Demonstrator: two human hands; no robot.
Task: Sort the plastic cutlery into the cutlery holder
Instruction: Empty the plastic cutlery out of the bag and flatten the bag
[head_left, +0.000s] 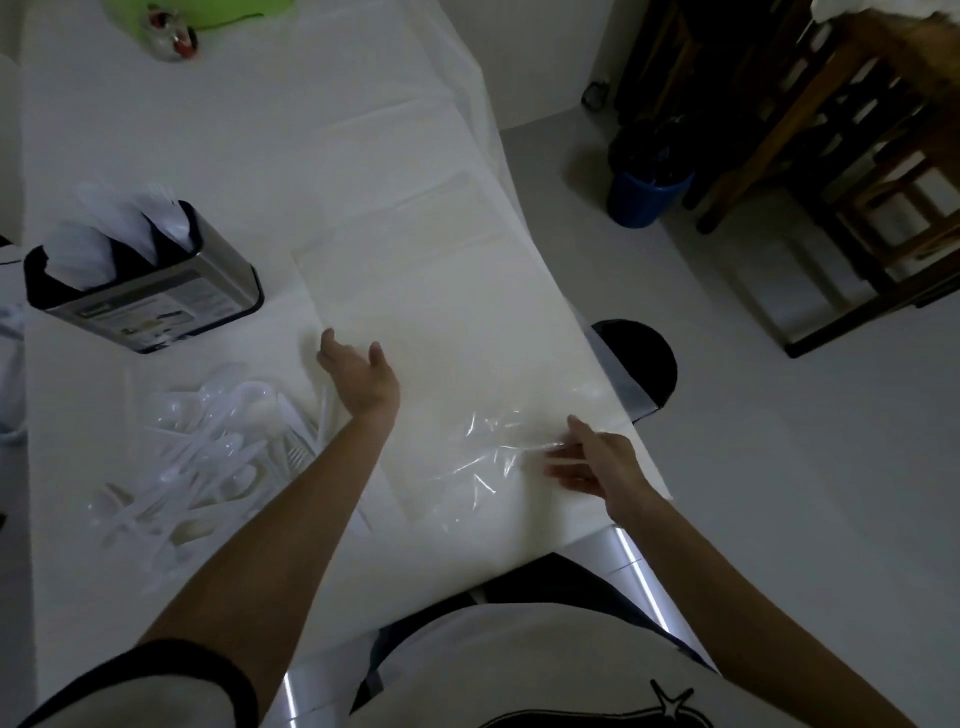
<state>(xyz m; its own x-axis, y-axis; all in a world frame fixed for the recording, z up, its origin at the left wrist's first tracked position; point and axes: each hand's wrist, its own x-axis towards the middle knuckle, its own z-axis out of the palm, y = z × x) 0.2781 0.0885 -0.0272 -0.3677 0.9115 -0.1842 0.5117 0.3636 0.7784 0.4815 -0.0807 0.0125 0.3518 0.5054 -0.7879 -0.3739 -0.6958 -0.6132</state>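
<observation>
While the left hand (358, 376) hovers open over the white surface (270, 130), fingers spread and holding nothing, the right hand (592, 462) lies near the surface's right edge with its fingers loosely extended on a sheet of clear plastic wrap (488, 457); whether it grips the wrap cannot be told. A loose pile of white plastic cutlery (208, 447), spoons and forks mixed, lies on the surface to the left of the left forearm. Beyond the pile stands the cutlery holder (150, 291), a metal box with a dark rim and a label on its front, its compartments already holding upright white cutlery. A blue bin (644, 192) stands on the floor to the right, well apart from the surface
</observation>
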